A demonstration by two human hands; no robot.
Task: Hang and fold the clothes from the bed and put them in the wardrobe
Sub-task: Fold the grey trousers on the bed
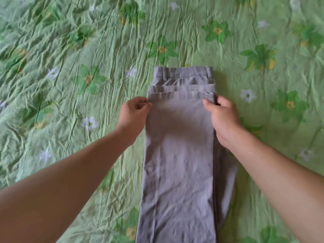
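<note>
A pair of grey trousers point(178, 155) lies lengthwise on the bed, legs folded one over the other. The leg hems are folded up toward the waistband point(184, 71), which shows its belt loops at the far end. My left hand point(134, 114) pinches the left corner of the folded hem edge. My right hand point(222, 116) grips the right corner of the same edge, thumb on top of the cloth. Both hands sit just short of the waistband.
The bed is covered by a crinkled green sheet point(87, 50) with a flower print, spreading on all sides of the trousers. No other clothes, hangers or the wardrobe are in view.
</note>
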